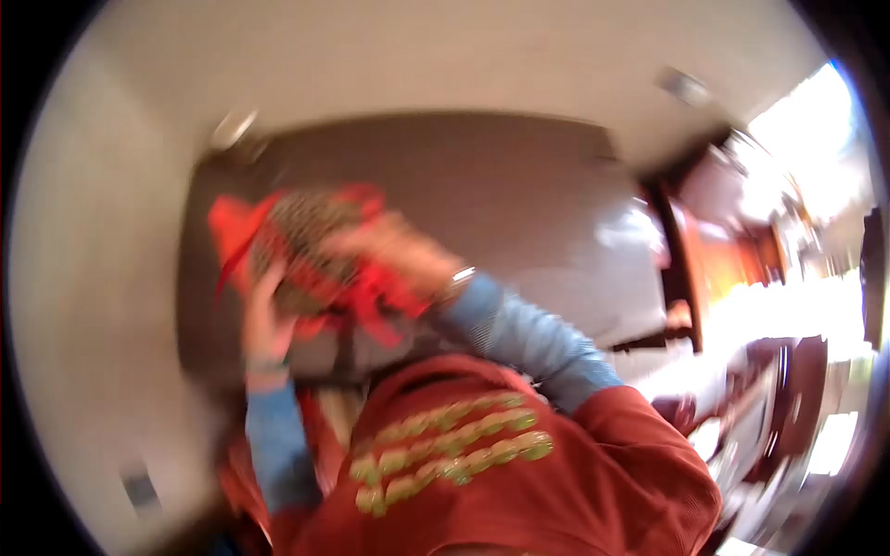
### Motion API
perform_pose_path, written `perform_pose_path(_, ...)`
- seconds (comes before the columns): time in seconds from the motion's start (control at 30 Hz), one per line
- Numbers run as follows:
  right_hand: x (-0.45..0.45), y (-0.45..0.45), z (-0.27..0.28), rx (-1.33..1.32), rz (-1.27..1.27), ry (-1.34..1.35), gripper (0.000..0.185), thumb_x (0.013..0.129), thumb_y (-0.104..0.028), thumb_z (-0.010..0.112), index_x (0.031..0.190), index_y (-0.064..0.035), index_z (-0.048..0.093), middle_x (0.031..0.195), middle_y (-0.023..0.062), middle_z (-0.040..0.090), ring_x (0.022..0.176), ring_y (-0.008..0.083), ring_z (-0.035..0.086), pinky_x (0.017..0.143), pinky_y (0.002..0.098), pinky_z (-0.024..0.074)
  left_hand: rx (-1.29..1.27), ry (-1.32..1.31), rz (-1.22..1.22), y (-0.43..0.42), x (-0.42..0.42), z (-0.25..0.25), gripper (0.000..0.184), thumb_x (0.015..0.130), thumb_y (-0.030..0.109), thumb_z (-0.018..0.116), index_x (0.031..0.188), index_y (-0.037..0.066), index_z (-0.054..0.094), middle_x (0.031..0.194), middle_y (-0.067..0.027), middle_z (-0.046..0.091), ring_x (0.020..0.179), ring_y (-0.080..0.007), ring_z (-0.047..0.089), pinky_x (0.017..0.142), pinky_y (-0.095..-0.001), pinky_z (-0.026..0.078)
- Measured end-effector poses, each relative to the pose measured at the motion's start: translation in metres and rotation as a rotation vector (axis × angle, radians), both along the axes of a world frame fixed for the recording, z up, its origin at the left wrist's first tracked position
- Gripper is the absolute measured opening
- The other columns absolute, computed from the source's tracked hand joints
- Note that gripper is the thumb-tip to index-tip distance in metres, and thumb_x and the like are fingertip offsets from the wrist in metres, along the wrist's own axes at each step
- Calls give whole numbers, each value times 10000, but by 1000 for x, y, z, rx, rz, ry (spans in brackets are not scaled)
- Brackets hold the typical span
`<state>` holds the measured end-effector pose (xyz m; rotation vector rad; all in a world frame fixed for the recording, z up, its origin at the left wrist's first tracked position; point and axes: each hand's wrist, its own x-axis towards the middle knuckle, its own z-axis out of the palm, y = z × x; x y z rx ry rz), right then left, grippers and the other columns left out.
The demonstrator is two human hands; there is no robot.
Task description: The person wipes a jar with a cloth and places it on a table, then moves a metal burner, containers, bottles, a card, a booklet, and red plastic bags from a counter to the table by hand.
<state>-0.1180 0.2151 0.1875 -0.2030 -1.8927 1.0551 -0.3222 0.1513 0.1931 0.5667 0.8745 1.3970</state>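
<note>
Red and dark-patterned, the cloth point(311, 218) is between the two hands at the left part of the surface point(519, 199); blur hides whether it rests there or is lifted. The left hand point(263, 310) has its fingers over the near-left edge and looks to be grasping it. The right hand point(403, 252) reaches across the right side, fingers laid along the pattern; whether they pinch or only press, I cannot tell.

For good handling, let the left hand anchor its edge while the right smooths or gathers from the middle outward, with even, light pulls. Keep the loose red strips point(373, 320) beside the right hand out from under the palm, since they could snag or bunch. The bare surface to the right gives room to spread the cloth. Beyond the far-left corner, a pale object point(234, 128) is too blurred to name.
</note>
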Motion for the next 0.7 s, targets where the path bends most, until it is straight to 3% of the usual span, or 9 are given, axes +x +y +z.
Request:
perform_pose_path(0.1,-13,-16,25,-1156,156,252,310,834,-166,540,1096,0,540,1049,112,594,953,214,572,846,333,457,105,-3,-31,1,-1,-5,560,829,226,582,1305,80,324,1239,-61,448,1140,-188,449,925,-355,404)
perform_pose_path(0.23,-19,1,7,-1240,114,219,459,815,-185,574,1213,-12,424,1147,119,536,1026,240,536,887,380,458,21,86,110,5,-25,-8,643,804,424,590,1275,95,301,1246,-55,420,1017,-194,500,802,-354,453)
perform_pose_path(0.27,-18,3,7,-1240,87,227,473,808,-178,585,1218,-12,418,1155,122,530,1023,246,537,894,387,455,-47,175,210,5,-30,-12,365,877,369,498,1092,75,473,998,-25,564,894,-133,542,752,-319,450)
perform_pose_path(0.3,-15,6,7,-1235,50,243,488,801,-172,596,1224,-11,411,1163,125,524,1020,252,539,902,394,451,-51,166,226,6,-41,-22,365,877,369,498,1092,75,473,998,-25,564,894,-133,542,752,-319,450)
perform_pose_path(0.37,-1,10,7,-1223,-15,245,485,806,-184,598,1222,-15,414,1165,126,524,1011,255,544,880,395,468,85,1058,299,-1,-47,-36,354,877,369,488,978,33,535,852,-31,596,781,-121,562,681,-295,454)
perform_pose_path(0.4,1,12,10,-1204,-17,259,478,807,-189,598,1215,-16,421,1157,122,531,1005,252,548,872,396,473,86,1116,292,-6,-48,-44,282,845,271,482,867,4,568,769,-149,595,741,-247,579,663,-339,449)
perform_pose_path(0.43,0,13,16,-1185,-20,274,470,808,-193,599,1208,-17,427,1149,119,537,999,249,552,864,396,479,82,1112,295,-9,-54,-51,282,845,271,482,867,4,568,769,-149,595,741,-247,579,663,-339,449)
perform_pose_path(0.57,1,23,25,-1205,-77,352,430,814,-193,600,1176,-11,457,1132,124,550,997,245,559,841,405,496,43,1573,-515,-21,-56,-84,220,828,198,449,926,60,588,883,-170,601,840,-329,569,727,-409,441)
perform_pose_path(0.7,-8,22,26,-1210,-61,361,419,815,-187,599,1165,-2,461,1129,133,550,1003,250,555,856,413,489,-63,1550,-337,-12,-59,-68,187,795,172,491,905,63,596,879,-165,602,839,-327,565,718,-403,444)
